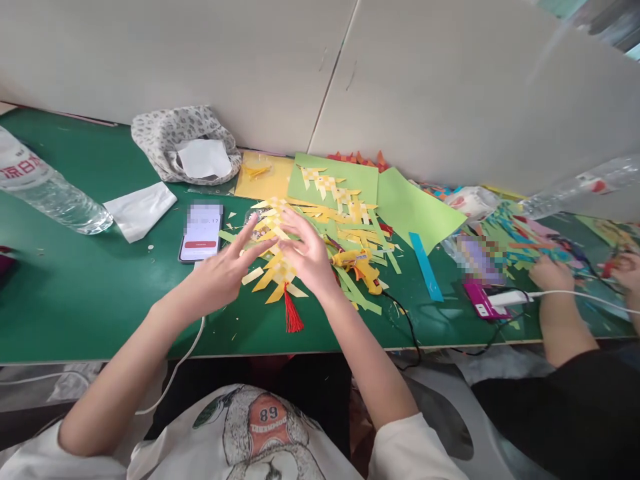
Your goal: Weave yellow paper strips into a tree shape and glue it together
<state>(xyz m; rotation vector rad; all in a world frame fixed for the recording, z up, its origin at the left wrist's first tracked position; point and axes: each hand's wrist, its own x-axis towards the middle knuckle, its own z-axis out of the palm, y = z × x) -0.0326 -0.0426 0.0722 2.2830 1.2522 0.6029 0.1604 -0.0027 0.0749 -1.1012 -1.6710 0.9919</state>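
A woven yellow and white paper strip piece [281, 272] with pointed ends lies on the green table, and a red tassel [293, 313] hangs from its near end. My left hand [225, 267] is over its left side, fingers stretched apart and nothing visibly held. From the right, my right hand [306, 252] spreads its fingers above the same piece, its thumb close to the left thumb. Whether the fingertips touch the paper I cannot tell. Just right of my right hand lies a yellow glue gun [367, 267], among loose yellow and green strips. The hands hide the piece's middle.
A lit phone [201, 233] lies left, beside a folded tissue [141, 210] and water bottle [50, 190]. Behind are a patterned cloth bag [165, 140] and green paper sheets [420, 210]. At right, a co-worker's hands [553, 277] are near a pink power strip [483, 303] and cables.
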